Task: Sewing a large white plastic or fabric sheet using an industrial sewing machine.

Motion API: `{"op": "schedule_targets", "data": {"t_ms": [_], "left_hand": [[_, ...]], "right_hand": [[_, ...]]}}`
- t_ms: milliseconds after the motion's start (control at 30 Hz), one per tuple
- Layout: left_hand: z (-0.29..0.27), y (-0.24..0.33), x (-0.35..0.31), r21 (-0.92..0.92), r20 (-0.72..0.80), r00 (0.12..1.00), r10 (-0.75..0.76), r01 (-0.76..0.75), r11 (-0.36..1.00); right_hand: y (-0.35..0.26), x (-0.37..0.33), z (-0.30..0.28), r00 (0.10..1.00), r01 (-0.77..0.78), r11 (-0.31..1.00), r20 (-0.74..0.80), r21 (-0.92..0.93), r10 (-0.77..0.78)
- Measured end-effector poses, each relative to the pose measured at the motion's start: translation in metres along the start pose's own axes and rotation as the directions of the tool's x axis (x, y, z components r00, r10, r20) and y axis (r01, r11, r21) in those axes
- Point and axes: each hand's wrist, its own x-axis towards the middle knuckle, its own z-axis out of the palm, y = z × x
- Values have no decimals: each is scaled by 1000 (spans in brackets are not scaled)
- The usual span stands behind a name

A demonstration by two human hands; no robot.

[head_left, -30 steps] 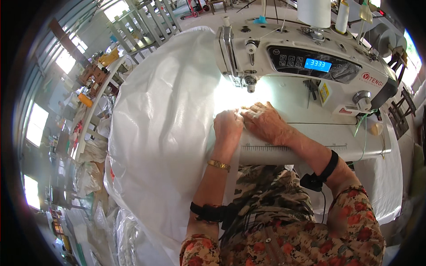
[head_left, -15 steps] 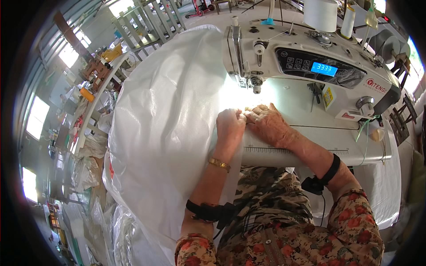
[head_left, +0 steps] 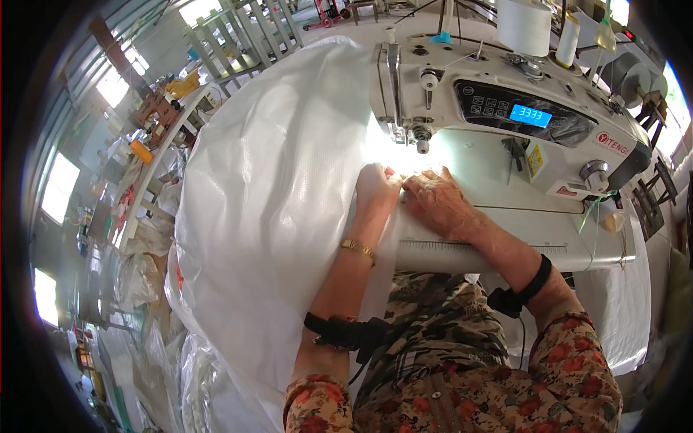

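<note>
A large sheet of white woven plastic spreads over the left of the sewing table and hangs down in front. My left hand is closed on the sheet's right edge, just in front of the sewing machine's needle area. Close beside it, my right hand has its fingers bent and pressed together at the same edge; glare hides exactly what its fingertips pinch. The white sewing machine stands beyond my hands, its lamp lighting the needle area brightly. The needle itself is lost in glare.
A large white thread cone and a narrower spool stand above the machine. Dark snips lie by the machine's arm. A ruler strip runs along the table's front edge. Slatted grey furniture stands behind at left.
My left hand has shifted slightly away from me and to the right, toward the needle area. The right hand stays nearly in place, and the view has moved a little.
</note>
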Motion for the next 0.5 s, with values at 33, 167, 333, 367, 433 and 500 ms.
{"op": "schedule_targets", "data": {"t_ms": [33,167,333,367,433,500], "left_hand": [[0,1,1,-18,-1,1000,-29,29,999],[-6,11,0,-31,87,993,-77,80,996],[-28,8,-23,252,2,987,163,-158,955],[-35,16,-31,340,55,964,260,-263,903],[-80,60,-50,149,120,925,360,-375,915],[-133,85,-66,-85,64,911,407,-401,912]], "right_hand": [[-1,0,0,1000,5,1000,2,1,-5],[2,-4,0,1000,20,1000,-13,1,-20],[-6,-4,9,995,69,997,-78,41,-65],[0,-7,11,993,72,997,-96,38,-68],[12,-15,11,987,72,997,-142,17,-68],[11,-18,4,993,49,998,-112,29,-46]]}}
